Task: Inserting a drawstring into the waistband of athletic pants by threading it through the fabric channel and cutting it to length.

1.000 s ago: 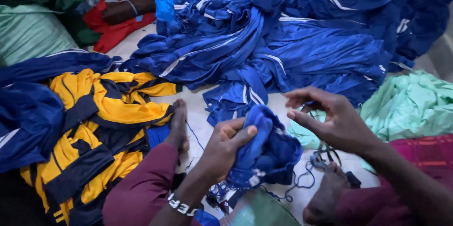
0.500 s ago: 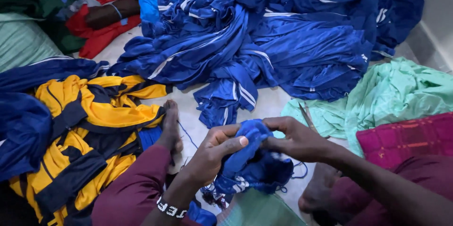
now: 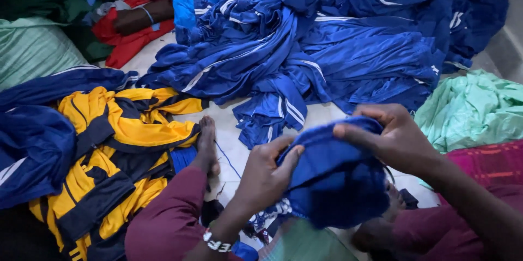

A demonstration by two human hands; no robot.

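The left hand (image 3: 265, 176) and right hand (image 3: 396, 137) pinch 1 bunched blue cloth (image 3: 332, 176) with fingers pressed together; blue garments (image 3: 305, 48) lie beyond.

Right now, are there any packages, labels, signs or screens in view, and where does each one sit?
No packages, labels, signs or screens show.
Only fabric lies about: the blue cloth piece held between the left hand and the right hand.
Pile of blue garments with white stripes, top centre.
Yellow and navy garment, left.
Mint green cloth, right.
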